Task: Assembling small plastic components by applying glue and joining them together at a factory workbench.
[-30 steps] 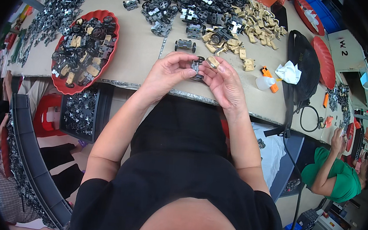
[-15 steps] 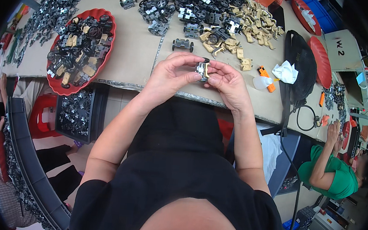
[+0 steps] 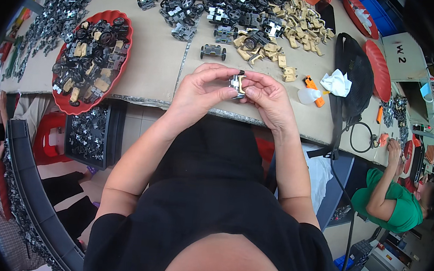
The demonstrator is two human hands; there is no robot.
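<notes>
With the left hand (image 3: pixel 197 93), clamping a small grey toy-vehicle chassis (image 3: pixel 233 87) between thumb and fingertips, above the near edge of the worktable (image 3: pixel 150 68). With the right hand (image 3: pixel 271 100), pinching a tan seat-shaped piece (image 3: pixel 242 87) at the right side of the same chassis, thumb and forefinger closed on it. Holding both sets of fingertips close together around the two parts, directly in front of the body. Being unable to tell, with fingers covering much of the join, between fully seated and merely touching.

Facing a lone wheeled chassis (image 3: pixel 213 52) standing just beyond the left hand and, farther off, a broad heap of black-and-grey chassis (image 3: pixel 217 16). Having loose tan pieces (image 3: pixel 301 25) piling against the right side of that heap. To the left, having a red scalloped tray (image 3: pixel 127 50) holding mixed chassis and tan pieces, with a spread of small grey parts (image 3: pixel 56 23) beyond. To the right, having a translucent bottle (image 3: pixel 308 96) touching or just beside an orange object (image 3: pixel 310 83), then a crumpled white tissue (image 3: pixel 336 84) near a black bag (image 3: pixel 356 70).
</notes>
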